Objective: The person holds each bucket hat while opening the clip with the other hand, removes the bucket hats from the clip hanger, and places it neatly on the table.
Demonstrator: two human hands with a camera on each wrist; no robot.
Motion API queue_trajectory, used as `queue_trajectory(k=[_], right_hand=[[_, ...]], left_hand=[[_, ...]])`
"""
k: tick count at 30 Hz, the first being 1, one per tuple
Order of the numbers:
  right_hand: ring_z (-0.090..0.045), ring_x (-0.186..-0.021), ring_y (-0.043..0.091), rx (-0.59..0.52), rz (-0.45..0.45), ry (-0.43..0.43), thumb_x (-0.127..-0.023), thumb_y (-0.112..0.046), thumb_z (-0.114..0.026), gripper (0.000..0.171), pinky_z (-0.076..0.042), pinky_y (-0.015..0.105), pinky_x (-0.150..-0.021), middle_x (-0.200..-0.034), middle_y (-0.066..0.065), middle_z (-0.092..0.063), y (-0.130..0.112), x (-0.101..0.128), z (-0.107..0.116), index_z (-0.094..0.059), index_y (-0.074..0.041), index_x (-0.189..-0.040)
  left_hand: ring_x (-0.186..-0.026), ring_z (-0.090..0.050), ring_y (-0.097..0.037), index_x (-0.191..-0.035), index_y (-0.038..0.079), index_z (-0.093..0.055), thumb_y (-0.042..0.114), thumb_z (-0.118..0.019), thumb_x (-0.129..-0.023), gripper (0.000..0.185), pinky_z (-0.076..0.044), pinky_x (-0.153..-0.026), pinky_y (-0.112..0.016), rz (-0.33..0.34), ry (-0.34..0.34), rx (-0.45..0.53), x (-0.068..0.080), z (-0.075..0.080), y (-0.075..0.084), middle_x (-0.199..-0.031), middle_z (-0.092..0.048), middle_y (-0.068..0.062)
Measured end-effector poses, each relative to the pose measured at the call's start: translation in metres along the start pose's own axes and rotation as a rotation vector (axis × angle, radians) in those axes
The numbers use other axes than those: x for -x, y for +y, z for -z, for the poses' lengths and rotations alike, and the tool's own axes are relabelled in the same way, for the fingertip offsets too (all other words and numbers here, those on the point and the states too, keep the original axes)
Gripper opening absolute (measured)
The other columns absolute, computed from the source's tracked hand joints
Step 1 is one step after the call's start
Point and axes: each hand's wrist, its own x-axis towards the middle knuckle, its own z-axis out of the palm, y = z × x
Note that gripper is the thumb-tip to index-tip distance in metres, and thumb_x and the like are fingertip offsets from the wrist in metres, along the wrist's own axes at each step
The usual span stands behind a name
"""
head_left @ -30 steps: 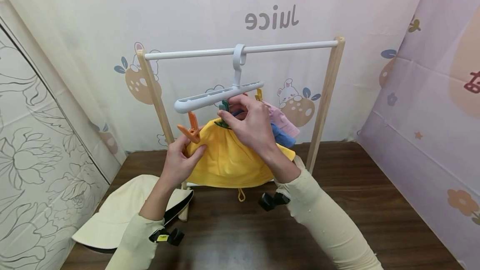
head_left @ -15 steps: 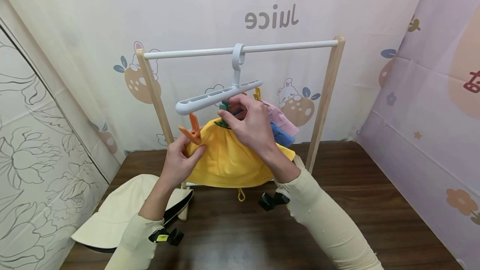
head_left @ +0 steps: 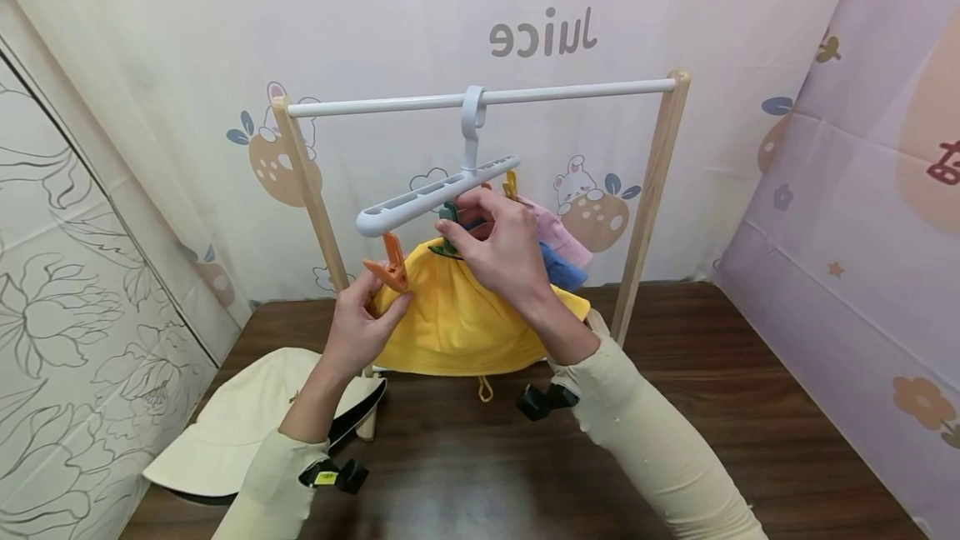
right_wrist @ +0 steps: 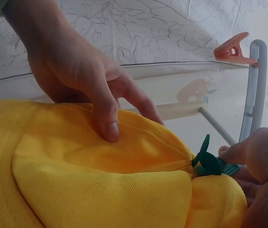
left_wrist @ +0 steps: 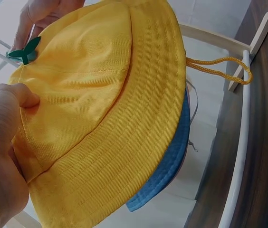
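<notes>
yellow hat (head_left: pixel 457 319) pinched by left hand (head_left: pixel 360 327) | green clip (head_left: pixel 448 213) squeezed by right hand (head_left: pixel 504 250) | hat could get dropped if clip bites too little fabric

Under my fingers the yellow hat (left_wrist: pixel 110 118) is matt ribbed cloth; the orange clip (head_left: pixel 387 267) beside them looks smooth plastic, like the glossy white hanger (head_left: pixel 435 194).

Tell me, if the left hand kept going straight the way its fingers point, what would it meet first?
Probably the orange clip just above the left hand, which grips the yellow hat; beyond it, the white hanger. Depth is unclear.
</notes>
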Motion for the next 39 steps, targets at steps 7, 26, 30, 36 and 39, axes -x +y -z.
queue_trajectory(k=[7, 26, 30, 36, 39], right_hand=[[-0.083, -0.087, 0.030, -0.001, -0.009, 0.004, -0.099, -0.012, -0.087, 0.024, -0.071, 0.042, -0.083, -0.105, 0.018, -0.085, 0.003, 0.000, 0.000, -0.079, 0.001, -0.118], [-0.083, -0.090, 0.032, -0.008, -0.014, 0.007, -0.099, -0.010, -0.087, 0.026, -0.071, 0.046, -0.085, -0.107, 0.021, -0.085, 0.006, 0.000, 0.000, -0.079, 0.002, -0.120], [-0.083, -0.090, 0.032, -0.016, -0.018, 0.003, -0.098, -0.010, -0.087, 0.026, -0.071, 0.045, -0.085, -0.107, 0.020, -0.085, 0.006, 0.000, 0.000, -0.079, 0.002, -0.121], [-0.083, -0.092, 0.031, -0.015, -0.029, -0.006, -0.099, -0.011, -0.087, 0.027, -0.070, 0.035, -0.084, -0.108, 0.020, -0.085, 0.004, 0.001, 0.001, -0.079, 0.002, -0.122], [-0.083, -0.092, 0.030, -0.018, -0.031, -0.009, -0.099, -0.011, -0.087, 0.027, -0.068, 0.029, -0.082, -0.109, 0.019, -0.085, 0.004, 0.001, 0.001, -0.079, 0.001, -0.122]], left_hand=[[-0.104, -0.069, 0.001, -0.137, -0.009, -0.066, -0.007, -0.076, -0.101, 0.037, -0.060, -0.085, -0.010, -0.002, 0.000, 0.025, 0.003, -0.003, -0.002, -0.136, -0.076, -0.033], [-0.094, -0.070, 0.000, -0.142, -0.009, -0.064, -0.010, -0.073, -0.101, 0.042, -0.060, -0.078, -0.015, -0.004, 0.002, 0.048, 0.010, -0.005, -0.008, -0.134, -0.076, -0.037], [-0.098, -0.071, 0.002, -0.144, -0.009, -0.063, -0.010, -0.073, -0.101, 0.044, -0.061, -0.080, -0.014, 0.003, 0.000, 0.053, 0.010, -0.005, -0.009, -0.137, -0.075, -0.037], [-0.097, -0.071, 0.001, -0.144, -0.009, -0.063, -0.010, -0.074, -0.101, 0.045, -0.061, -0.079, -0.015, 0.002, -0.002, 0.050, 0.012, -0.005, -0.009, -0.136, -0.075, -0.036], [-0.094, -0.071, 0.001, -0.143, -0.009, -0.063, -0.010, -0.074, -0.101, 0.044, -0.061, -0.078, -0.016, -0.001, 0.000, 0.051, 0.013, -0.005, -0.009, -0.135, -0.076, -0.036]])
